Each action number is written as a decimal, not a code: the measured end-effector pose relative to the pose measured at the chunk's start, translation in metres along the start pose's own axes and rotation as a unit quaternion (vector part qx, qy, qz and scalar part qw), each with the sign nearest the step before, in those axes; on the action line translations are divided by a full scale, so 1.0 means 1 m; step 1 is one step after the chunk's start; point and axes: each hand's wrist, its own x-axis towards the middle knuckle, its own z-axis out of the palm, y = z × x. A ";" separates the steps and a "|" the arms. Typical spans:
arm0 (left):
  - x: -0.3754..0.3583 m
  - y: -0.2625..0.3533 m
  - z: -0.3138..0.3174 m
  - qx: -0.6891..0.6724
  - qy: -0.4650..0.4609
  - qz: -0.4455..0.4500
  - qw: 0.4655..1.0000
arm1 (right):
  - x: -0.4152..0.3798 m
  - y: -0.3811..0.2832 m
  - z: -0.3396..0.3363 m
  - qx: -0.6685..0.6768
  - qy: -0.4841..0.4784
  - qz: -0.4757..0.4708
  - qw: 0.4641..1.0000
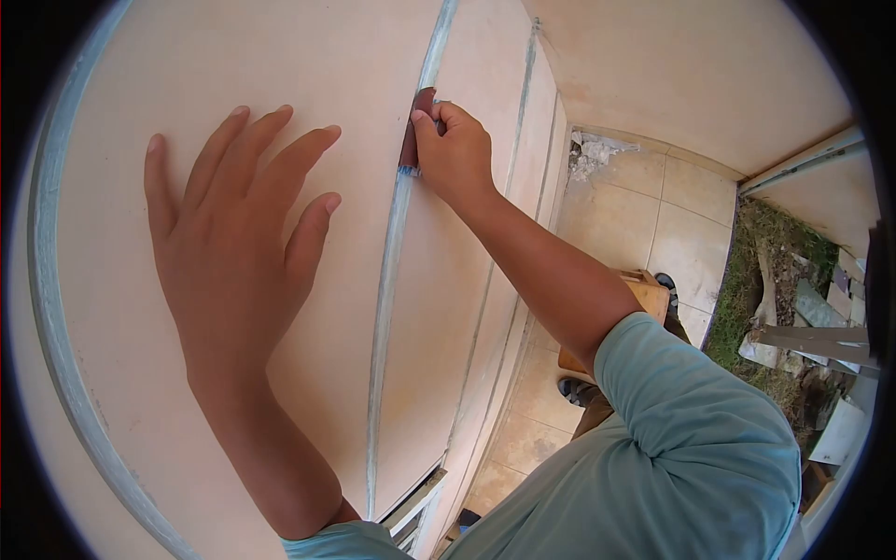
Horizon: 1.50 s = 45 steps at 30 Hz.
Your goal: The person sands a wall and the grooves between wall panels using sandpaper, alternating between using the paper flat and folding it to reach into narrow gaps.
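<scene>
In the head view, a person in a blue-green T-shirt [700,401] reaches both bare arms up to a pale, pinkish-cream wall [308,56]. The right hand [455,149] pinches a dark reddish-brown sheet [409,145], apparently folded, between thumb and curled fingers. That sheet lies against a narrow grey-blue strip [385,271] running up the wall, covering a short stretch of its upper part. To its left, well apart from the sheet, the left hand [229,224] is spread, back to the camera, fingers pointing up and holding nothing visible; whether its palm touches the wall cannot be told. A second grey-blue strip [45,205] curves along the far left. Below the right arm, a wooden seat [651,297] stands on a tiled floor [611,219], with crumbled white material [590,161] in the corner, and grass [737,280] and scattered boards [819,303] beyond
</scene>
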 end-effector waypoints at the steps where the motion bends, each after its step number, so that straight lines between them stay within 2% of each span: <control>1: 0.001 0.000 -0.001 0.013 -0.005 -0.003 1.000 | -0.008 0.007 0.004 0.001 0.000 0.006 1.000; 3: -0.001 0.001 -0.001 0.025 -0.015 -0.004 1.000 | -0.047 0.029 0.010 -0.008 0.004 -0.085 0.996; 5: 0.000 0.000 0.000 0.058 -0.021 -0.003 0.998 | -0.090 0.045 0.009 -0.011 -0.031 -0.137 0.990; 8: -0.001 0.000 0.001 0.076 -0.028 -0.003 0.997 | -0.082 0.044 0.009 -0.031 -0.020 -0.137 0.990; 10: 0.000 0.000 0.001 0.078 -0.030 0.003 0.997 | -0.030 0.027 0.008 -0.042 0.036 -0.098 0.994; 12: -0.001 0.000 0.002 0.076 -0.032 -0.001 0.997 | 0.020 -0.003 0.001 -0.033 0.034 -0.032 0.998; 13: 0.000 0.001 0.001 0.073 -0.032 -0.001 0.997 | 0.042 -0.003 0.002 -0.094 0.065 -0.052 0.992; 15: -0.001 0.001 0.000 0.071 -0.031 -0.001 0.997 | 0.047 -0.007 0.002 -0.077 0.076 -0.041 0.993; 17: -0.001 0.001 0.000 0.067 -0.035 -0.002 0.997 | 0.009 -0.002 0.000 -0.072 0.024 -0.022 0.997; 19: 0.000 0.003 -0.001 0.071 -0.036 -0.006 0.997 | -0.049 0.040 0.012 -0.016 0.058 -0.132 0.989; 21: 0.001 0.003 -0.001 0.076 -0.041 -0.008 0.996 | -0.087 0.043 0.003 -0.032 -0.007 -0.127 0.991; 25: 0.000 0.003 0.000 0.080 -0.041 -0.003 0.996 | -0.021 0.023 0.007 -0.039 0.062 -0.108 0.991; 26: 0.000 0.002 0.001 0.077 -0.035 -0.001 0.996 | 0.009 0.012 0.004 -0.007 0.062 -0.052 0.997; 27: 0.000 0.001 0.002 0.077 -0.036 -0.004 0.996 | 0.040 0.000 -0.003 -0.050 0.049 -0.018 0.997; 29: -0.001 0.001 0.003 0.088 -0.032 0.001 0.996 | 0.081 -0.009 -0.006 -0.093 0.108 -0.059 0.988; 31: 0.000 0.002 0.002 0.081 -0.035 -0.003 0.996 | 0.078 -0.008 0.001 -0.045 0.138 -0.076 0.987; 33: 0.000 0.003 0.002 0.073 -0.030 -0.008 0.997 | 0.036 0.006 0.002 -0.034 0.079 -0.060 0.994; 34: -0.001 0.003 0.003 0.067 -0.030 -0.009 0.997 | 0.005 0.019 0.006 -0.040 0.075 -0.078 0.993; 35: 0.001 0.002 0.002 0.064 -0.029 -0.008 0.997 | -0.057 0.051 0.010 -0.028 0.042 -0.157 0.986; 37: 0.002 0.003 0.001 0.067 -0.031 -0.011 0.997 | -0.081 0.045 0.007 -0.019 0.019 -0.152 0.988; 40: 0.002 0.004 0.001 0.069 -0.031 -0.010 0.997 | -0.018 0.030 0.009 -0.022 0.060 -0.104 0.993; 43: 0.000 0.003 0.002 0.073 -0.029 -0.010 0.997 | 0.061 0.013 0.006 -0.052 0.128 -0.132 0.982; 44: -0.001 0.003 0.002 0.075 -0.025 -0.008 0.997 | 0.072 0.012 0.009 -0.054 0.176 -0.178 0.967; 45: -0.001 0.003 0.003 0.074 -0.027 -0.008 0.997 | 0.068 0.018 0.010 -0.056 0.174 -0.177 0.967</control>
